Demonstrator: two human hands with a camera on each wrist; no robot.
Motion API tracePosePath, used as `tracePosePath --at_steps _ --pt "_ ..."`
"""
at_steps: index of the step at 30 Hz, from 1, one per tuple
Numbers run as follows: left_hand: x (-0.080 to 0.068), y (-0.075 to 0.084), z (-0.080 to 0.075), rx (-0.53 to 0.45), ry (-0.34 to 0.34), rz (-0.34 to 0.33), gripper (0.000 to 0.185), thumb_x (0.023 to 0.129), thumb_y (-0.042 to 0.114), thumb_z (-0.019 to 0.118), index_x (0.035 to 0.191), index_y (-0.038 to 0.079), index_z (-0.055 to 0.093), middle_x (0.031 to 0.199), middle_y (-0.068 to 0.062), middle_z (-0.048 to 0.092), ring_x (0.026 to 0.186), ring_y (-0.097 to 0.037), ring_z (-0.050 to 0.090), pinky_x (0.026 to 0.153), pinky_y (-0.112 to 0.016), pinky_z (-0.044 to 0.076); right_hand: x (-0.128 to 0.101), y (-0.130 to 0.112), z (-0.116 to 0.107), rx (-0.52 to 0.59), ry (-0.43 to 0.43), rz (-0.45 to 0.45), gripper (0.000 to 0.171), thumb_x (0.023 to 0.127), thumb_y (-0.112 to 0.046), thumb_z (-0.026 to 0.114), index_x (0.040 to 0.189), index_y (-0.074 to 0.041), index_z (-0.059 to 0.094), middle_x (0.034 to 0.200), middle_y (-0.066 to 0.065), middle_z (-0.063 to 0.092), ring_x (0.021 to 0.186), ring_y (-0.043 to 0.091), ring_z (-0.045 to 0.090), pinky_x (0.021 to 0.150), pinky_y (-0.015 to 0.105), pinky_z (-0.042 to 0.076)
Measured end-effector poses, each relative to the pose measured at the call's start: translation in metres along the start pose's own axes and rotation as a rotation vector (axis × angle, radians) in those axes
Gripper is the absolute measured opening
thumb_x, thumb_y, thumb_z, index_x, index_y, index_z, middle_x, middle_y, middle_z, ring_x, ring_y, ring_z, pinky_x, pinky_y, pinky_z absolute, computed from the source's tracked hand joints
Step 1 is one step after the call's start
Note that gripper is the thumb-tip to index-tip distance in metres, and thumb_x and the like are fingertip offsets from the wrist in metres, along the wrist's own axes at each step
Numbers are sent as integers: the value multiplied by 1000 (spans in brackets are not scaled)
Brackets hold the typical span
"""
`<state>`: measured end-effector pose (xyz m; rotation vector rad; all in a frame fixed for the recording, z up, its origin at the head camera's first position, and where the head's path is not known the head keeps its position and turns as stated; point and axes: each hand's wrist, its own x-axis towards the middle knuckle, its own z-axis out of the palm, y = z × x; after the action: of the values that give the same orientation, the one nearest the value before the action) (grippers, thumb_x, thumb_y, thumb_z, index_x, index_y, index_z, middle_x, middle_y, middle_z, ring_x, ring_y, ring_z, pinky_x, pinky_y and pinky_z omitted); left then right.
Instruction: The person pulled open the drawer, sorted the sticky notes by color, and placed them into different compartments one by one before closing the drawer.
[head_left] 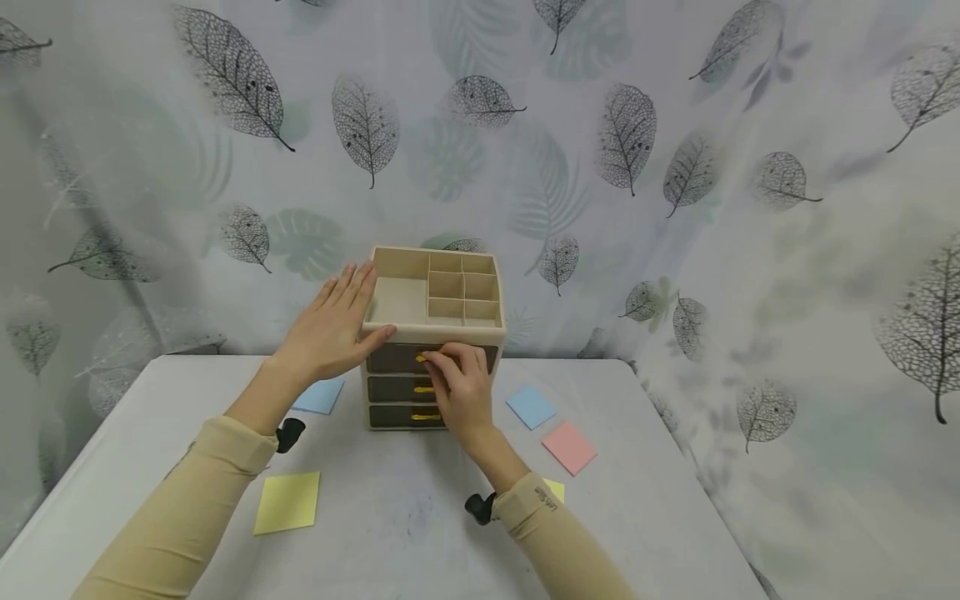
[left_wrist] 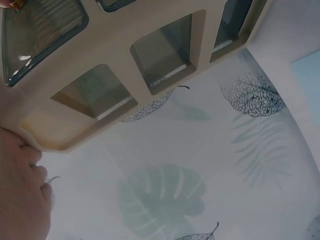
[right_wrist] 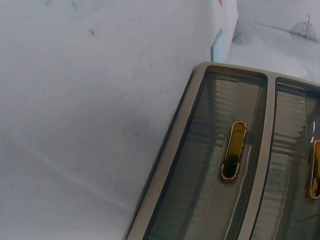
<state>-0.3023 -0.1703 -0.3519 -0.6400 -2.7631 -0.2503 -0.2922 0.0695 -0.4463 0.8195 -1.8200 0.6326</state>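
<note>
One drawer handle (head_left: 420,358) in right hand (head_left: 463,388)

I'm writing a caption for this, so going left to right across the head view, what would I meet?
Left yellow note, left hand, drawer box, right blue note, pink note.

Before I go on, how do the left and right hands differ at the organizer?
The left hand has its fingers nearly straight; the right hand has its fingers bent. The left hand rests against the left edge of the organizer, while the right hand pinches the gold handle of the top drawer. Both are bare and come out of beige sleeves.
</note>
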Motion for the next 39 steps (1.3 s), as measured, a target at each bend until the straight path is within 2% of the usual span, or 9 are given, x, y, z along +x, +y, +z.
tracePosePath --at_steps 19,25,39 --pt "-1 0 1 -7 -5 -5 94 106 59 44 165 -2 4 174 -17 0 160 -37 0 130 -52 5 -3 3 2 -9 25 -40 11 94 -10 77 104 -6 78 106 9 64 95 27 59 81 37 52" --pt "0 0 1 -11 -12 -2 94 106 59 43 165 -2 3 174 -16 -1 160 -34 -4 130 -51 4 -4 3 -1 -21 22 -61 11 95 -12 77 104 -6 78 105 9 64 90 25 58 77 36 51" --pt "2 0 -1 3 -13 -1 93 106 59 42 165 -2 4 174 -16 -3 160 -36 -1 130 -52 6 -5 -5 -12 -38 24 -101 12 96 -13 77 105 -5 79 103 9 65 88 25 58 75 34 50"
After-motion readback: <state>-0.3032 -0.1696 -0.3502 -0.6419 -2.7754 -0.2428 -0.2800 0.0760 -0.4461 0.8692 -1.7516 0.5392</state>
